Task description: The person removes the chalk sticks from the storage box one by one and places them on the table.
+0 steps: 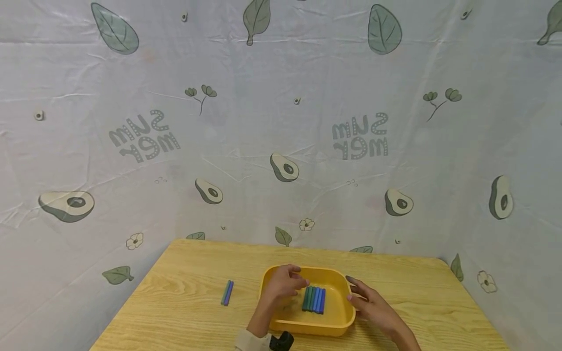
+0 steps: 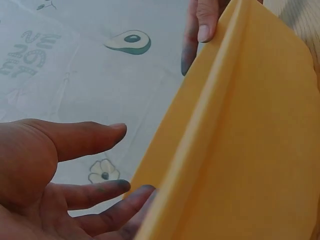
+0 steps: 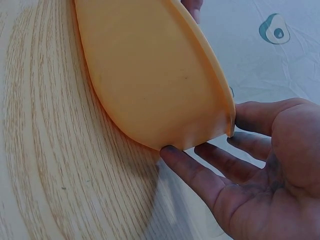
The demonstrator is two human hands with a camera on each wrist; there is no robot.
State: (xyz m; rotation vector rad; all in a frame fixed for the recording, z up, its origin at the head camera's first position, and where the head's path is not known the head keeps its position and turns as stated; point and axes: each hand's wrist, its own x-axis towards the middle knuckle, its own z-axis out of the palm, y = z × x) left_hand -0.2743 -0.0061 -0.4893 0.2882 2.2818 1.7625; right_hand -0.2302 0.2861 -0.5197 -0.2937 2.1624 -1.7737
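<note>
A yellow plastic tray stands on the table. Inside it, a row of slim sticks lies side by side, shading from green to blue. My left hand hovers over the tray's left part, its fingers just left of the row. In the left wrist view its thumb stands apart from the loosely bent fingers, with nothing between them; the tray wall partly hides the fingertips. At the tray's right side, my right hand holds the wall, thumb at the rim and fingers against the outside. Dark smudges mark the fingertips.
Two more sticks, one greenish and one purple, lie together on the wooden table left of the tray. A pale curtain printed with avocados and leaves hangs behind the table and along its sides.
</note>
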